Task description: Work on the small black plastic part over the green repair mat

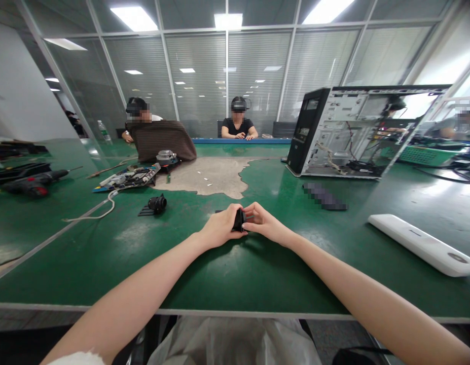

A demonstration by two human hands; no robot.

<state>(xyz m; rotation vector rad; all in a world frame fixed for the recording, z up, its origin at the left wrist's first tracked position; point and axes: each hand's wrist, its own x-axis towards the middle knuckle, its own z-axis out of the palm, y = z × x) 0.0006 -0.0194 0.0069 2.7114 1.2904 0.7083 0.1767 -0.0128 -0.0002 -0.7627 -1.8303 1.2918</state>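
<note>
Both my hands meet over the middle of the green table. My left hand is closed around a small black part, gripping it from the left. My right hand pinches the same black part from the right with its fingertips. Most of the part is hidden between my fingers, so its shape is unclear.
An open computer case stands at the back right, a white flat device lies at the right. A black round part, a white cable, a circuit board and a power drill lie left. Two people sit across the table.
</note>
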